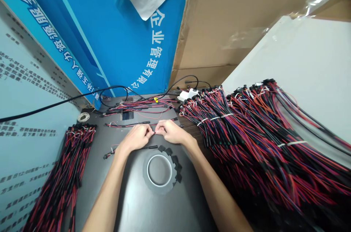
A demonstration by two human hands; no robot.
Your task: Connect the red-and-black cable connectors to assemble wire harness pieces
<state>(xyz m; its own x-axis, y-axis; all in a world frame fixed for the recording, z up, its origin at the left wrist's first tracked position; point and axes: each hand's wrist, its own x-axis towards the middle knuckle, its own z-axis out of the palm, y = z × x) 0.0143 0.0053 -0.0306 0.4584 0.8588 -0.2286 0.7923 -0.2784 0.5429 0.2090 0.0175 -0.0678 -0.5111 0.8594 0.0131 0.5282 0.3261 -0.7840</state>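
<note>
My left hand (139,137) and my right hand (171,131) meet over the middle of the grey work surface (137,195). Both are closed in a pinch, fingertips nearly touching, on a thin red wire (155,133); most of it is hidden by my fingers. Just beneath my left wrist lies a cable (149,147) with a black sleeve, its connector (109,154) poking out to the left. Another red-and-black wire lead (126,125) rests behind my left hand. Nearer me, a tape roll (147,169) lies flat, with several black tape pieces (175,159) along its right rim.
Loose wire leads (137,107) lie along the back. Big bundles of red and black wires (246,151) fill the right side. Another bundle (65,173) runs down the left. Blue panels and cardboard (214,16) wall in the back; a black cable (63,101) crosses at left.
</note>
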